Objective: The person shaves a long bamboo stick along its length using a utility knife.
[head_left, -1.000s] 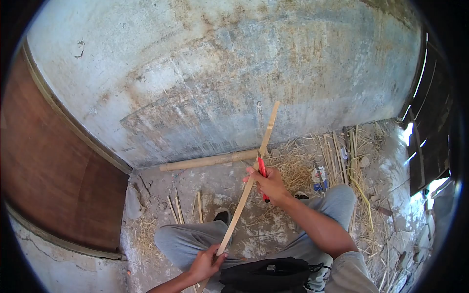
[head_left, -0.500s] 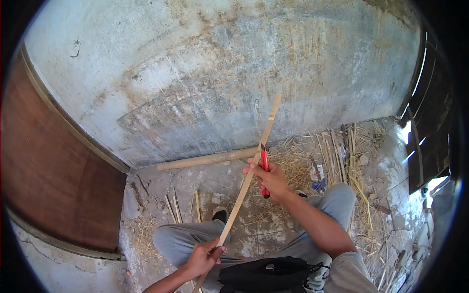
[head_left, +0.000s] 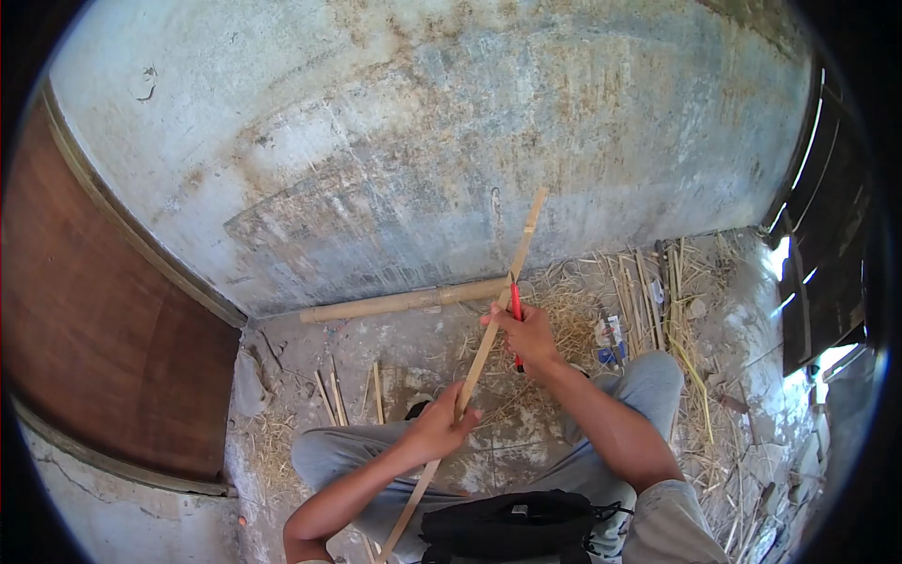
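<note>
A long, flat bamboo strip (head_left: 486, 345) runs diagonally from the lap up in front of the wall. My left hand (head_left: 440, 428) is closed round its lower-middle part, above the left leg. Further up, my right hand (head_left: 526, 334) grips a red utility knife (head_left: 517, 310) and also steadies the strip with its fingers. The knife's tip lies close to the strip's edge; whether it touches cannot be made out. A black bag (head_left: 512, 526) rests at the waist between the grey-trousered legs.
A thick bamboo pole (head_left: 395, 305) lies along the base of the stained wall (head_left: 376, 169). Shavings (head_left: 573, 329) and thin sticks (head_left: 648, 296) cover the floor at right. Near the right knee is a blue-and-white packet (head_left: 609, 340). A brown panel (head_left: 113, 301) stands at left.
My left hand has slid up along the strip, closer to my right hand. The strip's upper end has shifted slightly right, and the knife has turned a little in my right hand.
</note>
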The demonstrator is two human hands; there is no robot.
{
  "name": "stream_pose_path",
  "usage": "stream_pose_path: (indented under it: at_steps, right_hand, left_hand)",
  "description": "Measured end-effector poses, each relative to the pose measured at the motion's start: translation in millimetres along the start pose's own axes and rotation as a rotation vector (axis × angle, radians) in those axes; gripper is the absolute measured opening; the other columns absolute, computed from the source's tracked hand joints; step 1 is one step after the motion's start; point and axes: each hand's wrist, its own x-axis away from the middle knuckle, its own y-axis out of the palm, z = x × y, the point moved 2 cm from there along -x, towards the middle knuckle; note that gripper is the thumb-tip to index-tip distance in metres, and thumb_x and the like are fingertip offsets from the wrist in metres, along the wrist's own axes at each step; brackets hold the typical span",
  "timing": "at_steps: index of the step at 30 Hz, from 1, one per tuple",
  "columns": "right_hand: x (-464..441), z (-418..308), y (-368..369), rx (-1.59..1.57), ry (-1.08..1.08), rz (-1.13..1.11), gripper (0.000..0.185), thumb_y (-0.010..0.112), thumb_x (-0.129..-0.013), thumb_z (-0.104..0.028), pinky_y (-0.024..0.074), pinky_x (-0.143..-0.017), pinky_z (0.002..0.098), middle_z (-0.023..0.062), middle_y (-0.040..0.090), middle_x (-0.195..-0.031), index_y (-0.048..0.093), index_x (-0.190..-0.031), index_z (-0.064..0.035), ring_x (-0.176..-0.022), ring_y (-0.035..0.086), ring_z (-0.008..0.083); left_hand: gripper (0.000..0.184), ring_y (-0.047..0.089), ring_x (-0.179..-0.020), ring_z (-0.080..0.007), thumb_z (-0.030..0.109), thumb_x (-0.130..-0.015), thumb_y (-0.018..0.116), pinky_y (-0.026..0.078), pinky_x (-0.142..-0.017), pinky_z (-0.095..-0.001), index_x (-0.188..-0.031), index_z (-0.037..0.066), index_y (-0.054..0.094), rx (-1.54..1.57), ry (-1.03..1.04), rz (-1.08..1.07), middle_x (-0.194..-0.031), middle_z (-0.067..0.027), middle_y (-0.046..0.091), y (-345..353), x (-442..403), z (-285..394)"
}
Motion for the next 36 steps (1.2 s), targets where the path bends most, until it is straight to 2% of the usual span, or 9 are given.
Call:
stream_pose_path:
  at_steps: [1,3,5,7,13,21,31,33,36]
  right_hand:
    - [-1,-2,-1,-0.007,-0.012,0.01,0.02,0.066,-0.095,-0.021,0.0312,-0.042,0.0252,0.0067,0.072,-0.082,0.068,-0.093,-0.0006,-0.048,0.041,0.0025]
    - [-4,-11,-7,0.177,-0.035,-0.033,0.024,0.067,-0.094,-0.024,0.0357,-0.046,0.0274,0.0069,0.071,-0.081,0.067,-0.1,-0.0006,-0.052,0.046,0.0051]
    - [-4,-21,-11,0.359,-0.06,-0.078,0.03,0.068,-0.093,-0.027,0.0402,-0.05,0.0295,0.0071,0.07,-0.081,0.067,-0.107,-0.0005,-0.057,0.051,0.0076]
    - [0,-30,-11,0.638,-0.334,-0.042,0.039,0.065,-0.093,-0.03,0.0466,-0.062,0.0363,0.0119,0.068,-0.081,0.061,-0.119,-0.0015,-0.066,0.06,0.0198]
    - [14,-27,-10,0.924,-0.507,0.006,0.036,0.057,-0.095,-0.025,0.0499,-0.07,0.0482,0.0227,0.067,-0.087,0.058,-0.122,-0.0011,-0.081,0.065,0.0431]
    - [35,-11,7,1.179,-0.634,-0.204,0.033,0.055,-0.098,-0.033,0.052,-0.061,0.052,0.0222,0.067,-0.078,0.062,-0.111,-0.0027,-0.071,0.066,0.0423]
    - [38,-7,19,1.255,-0.593,-0.324,0.034,0.053,-0.098,-0.037,0.0517,-0.056,0.0515,0.0189,0.065,-0.065,0.066,-0.104,-0.0058,-0.061,0.065,0.0411]
    - [36,-13,20,1.293,-0.538,-0.357,0.035,0.053,-0.098,-0.038,0.052,-0.058,0.0518,0.0195,0.065,-0.066,0.067,-0.106,-0.0064,-0.062,0.065,0.0416]
    - [33,-32,26,1.357,-0.429,-0.445,0.037,0.052,-0.099,-0.039,0.0525,-0.061,0.0525,0.0206,0.065,-0.067,0.067,-0.108,-0.0074,-0.065,0.065,0.0428]
  left_hand:
    - [0.05,0.058,-0.06,-0.0126,0.025,-0.098,0.061,0.049,-0.055,-0.0308,-0.137,-0.001,0.041,0.005,0.005,0.001,-0.081,-0.0051,0.058,-3,-9,1]
    - [0.039,0.05,-0.047,-0.0131,0.028,-0.1,0.057,0.046,-0.046,-0.0311,-0.125,-0.001,0.052,0.416,-0.293,-0.139,-0.073,-0.003,0.054,-1,-25,-7]
    - [0.032,0.046,-0.043,-0.0099,0.027,-0.101,0.054,0.042,-0.041,-0.0282,-0.118,0.001,0.055,0.518,-0.289,-0.131,-0.069,-0.0002,0.05,-4,-34,-14]
    - [0.027,0.041,-0.038,-0.0067,0.026,-0.103,0.051,0.038,-0.036,-0.0254,-0.112,0.002,0.058,0.619,-0.293,-0.119,-0.066,0.0027,0.046,-10,-38,-13]
    - [0.021,0.043,-0.039,-0.0072,0.024,-0.102,0.053,0.04,-0.035,-0.026,-0.1,0.004,0.056,0.697,-0.32,-0.064,-0.059,0.0032,0.042,-8,-40,-27]
    - [0.017,0.035,-0.04,-0.0046,0.02,-0.098,0.055,0.023,-0.035,-0.0243,-0.089,0.006,0.054,0.898,-0.409,-0.003,-0.054,0.0034,0.04,-8,-35,-27]
    - [0.033,0.041,-0.045,-0.0054,0.026,-0.094,0.062,0.026,-0.037,-0.0258,-0.069,0.007,0.054,0.51,-0.313,0.062,-0.059,0.0018,0.049,2,-45,-50]
    - [0.035,0.038,-0.053,-0.0109,0.024,-0.09,0.063,0.034,-0.051,-0.0352,-0.067,-0.001,0.054,0.384,-0.275,0.15,-0.054,-0.001,0.044,2,-49,-50]
    - [0.035,0.04,-0.053,-0.0124,0.025,-0.089,0.063,0.035,-0.051,-0.0371,-0.07,-0.002,0.053,0.265,-0.17,0.213,-0.054,-0.0052,0.044,4,-53,-58]
